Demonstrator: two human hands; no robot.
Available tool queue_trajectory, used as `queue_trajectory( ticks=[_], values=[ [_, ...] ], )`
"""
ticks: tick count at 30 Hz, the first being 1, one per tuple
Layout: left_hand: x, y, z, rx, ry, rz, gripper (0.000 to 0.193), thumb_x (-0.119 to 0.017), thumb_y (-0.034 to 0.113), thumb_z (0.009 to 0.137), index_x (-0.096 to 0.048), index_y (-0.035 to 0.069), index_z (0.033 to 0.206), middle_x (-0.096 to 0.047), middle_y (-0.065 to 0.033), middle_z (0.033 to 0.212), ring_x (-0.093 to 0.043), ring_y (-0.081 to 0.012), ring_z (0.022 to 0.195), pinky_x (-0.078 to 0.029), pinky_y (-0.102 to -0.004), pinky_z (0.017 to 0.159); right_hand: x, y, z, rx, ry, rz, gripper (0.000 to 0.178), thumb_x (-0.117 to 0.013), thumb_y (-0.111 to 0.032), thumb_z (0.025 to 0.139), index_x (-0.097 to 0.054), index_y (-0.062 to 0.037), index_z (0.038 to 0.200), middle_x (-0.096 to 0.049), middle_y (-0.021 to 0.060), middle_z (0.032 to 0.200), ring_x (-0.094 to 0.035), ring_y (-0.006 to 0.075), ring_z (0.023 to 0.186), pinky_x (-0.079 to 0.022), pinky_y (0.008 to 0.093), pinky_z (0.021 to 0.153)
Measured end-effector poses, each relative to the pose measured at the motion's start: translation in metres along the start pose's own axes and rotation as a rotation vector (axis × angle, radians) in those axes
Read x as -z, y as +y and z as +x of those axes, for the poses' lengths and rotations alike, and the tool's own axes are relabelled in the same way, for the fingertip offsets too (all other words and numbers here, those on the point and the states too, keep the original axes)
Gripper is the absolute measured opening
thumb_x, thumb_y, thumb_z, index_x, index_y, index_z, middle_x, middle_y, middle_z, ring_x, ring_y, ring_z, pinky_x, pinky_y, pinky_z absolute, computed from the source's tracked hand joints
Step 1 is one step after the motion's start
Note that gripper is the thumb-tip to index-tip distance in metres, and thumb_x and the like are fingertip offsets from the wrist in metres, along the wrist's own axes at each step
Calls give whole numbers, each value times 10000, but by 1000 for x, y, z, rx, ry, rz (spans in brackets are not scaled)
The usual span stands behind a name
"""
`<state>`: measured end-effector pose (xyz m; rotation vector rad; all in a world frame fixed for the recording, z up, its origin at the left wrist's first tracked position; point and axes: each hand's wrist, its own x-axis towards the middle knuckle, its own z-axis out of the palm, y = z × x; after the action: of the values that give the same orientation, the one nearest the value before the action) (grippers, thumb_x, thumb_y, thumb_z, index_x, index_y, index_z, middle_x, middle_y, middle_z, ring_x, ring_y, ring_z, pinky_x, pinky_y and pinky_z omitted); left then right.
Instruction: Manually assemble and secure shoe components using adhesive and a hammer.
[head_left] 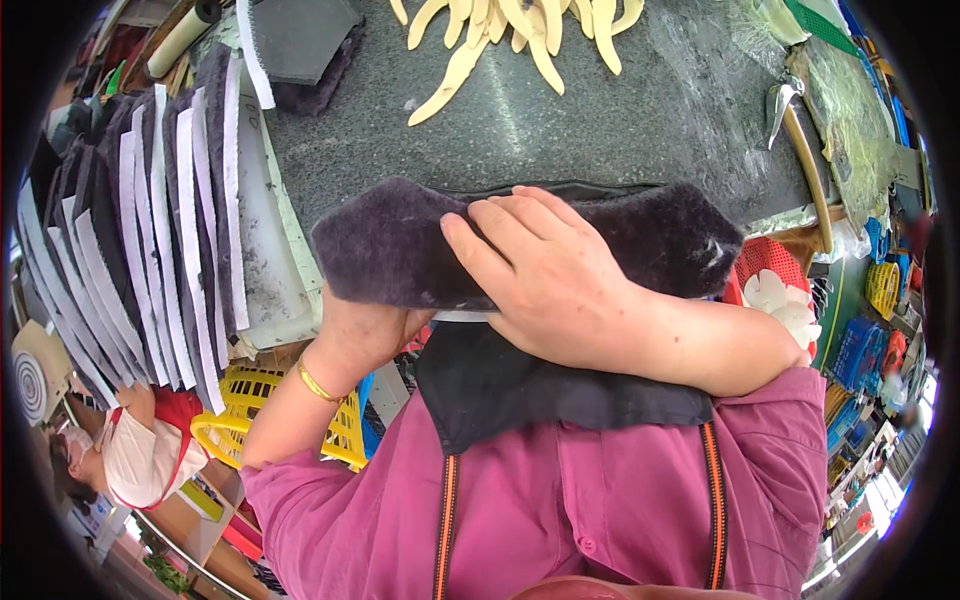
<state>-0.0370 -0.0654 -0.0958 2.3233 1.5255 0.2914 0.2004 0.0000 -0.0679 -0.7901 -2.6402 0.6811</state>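
Observation:
A dark purple-grey plush piece (385,240), with two wide lobes joined at a middle, lies across my front at the table's near edge. A thin black edge shows along its far side. My right hand (545,260) lies over the middle, fingers bent across the pile toward the far edge, thumb side at the near edge. Under the left lobe is my left hand (365,325), palm side up against the piece; its fingers are mostly hidden beneath. A gold bracelet circles the left wrist. The bib of a black apron (560,390) hangs just below the plush.
Dark plush pieces with white edges (160,230) stand in a row at left. Cream curved strips (530,30) lie at the back of the dark table (400,150). A hook-headed tool (800,140) rests at right. A yellow basket (235,415) and another person (150,450) are at lower left.

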Motion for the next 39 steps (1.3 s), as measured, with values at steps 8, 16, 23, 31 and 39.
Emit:
queue_trajectory(
  ticks=[8,16,23,31,39],
  values=[
    [12,0,6,-65,135,24,430,-774,202,770,-673,111,1178,-667,-96,1165,-635,-318,1049,-496,-437,907,-12,5,1,146,63,-31,365,-584,-160,789,-627,69,1071,-607,248,1260,-570,336,1213,-435,409,1062],
    [55,10,28,-145,466,-336,478,-675,165,844,-617,-15,1283,-603,-200,1337,-554,-375,1254,-410,-433,1094,-22,-6,15,124,35,-67,328,-609,-167,775,-618,39,1030,-620,224,1214,-554,307,1145,-435,385,1027],
    [11,27,18,-140,145,46,793,-670,451,860,-462,-51,1438,-485,-221,1482,-475,-387,1357,-360,-486,1135,46,12,-41,63,52,-404,232,-613,-170,764,-619,-27,946,-662,126,1115,-616,266,1113,-456,404,1004],
    [-4,104,84,-209,164,-120,688,-810,226,713,-547,-47,1286,-626,-184,1112,-617,-340,992,-527,-394,869,54,20,-83,69,199,-230,268,-649,-183,714,-642,-35,938,-655,103,1055,-616,251,1033,-475,397,921],
    [26,91,122,-8,15,-349,373,-688,256,897,-655,-19,1145,-646,-198,861,-649,-400,782,-525,-443,696,45,58,-110,-81,178,-315,618,-694,-461,806,-626,-30,1243,-592,90,1324,-524,239,1153,-444,375,961]
  ],
)
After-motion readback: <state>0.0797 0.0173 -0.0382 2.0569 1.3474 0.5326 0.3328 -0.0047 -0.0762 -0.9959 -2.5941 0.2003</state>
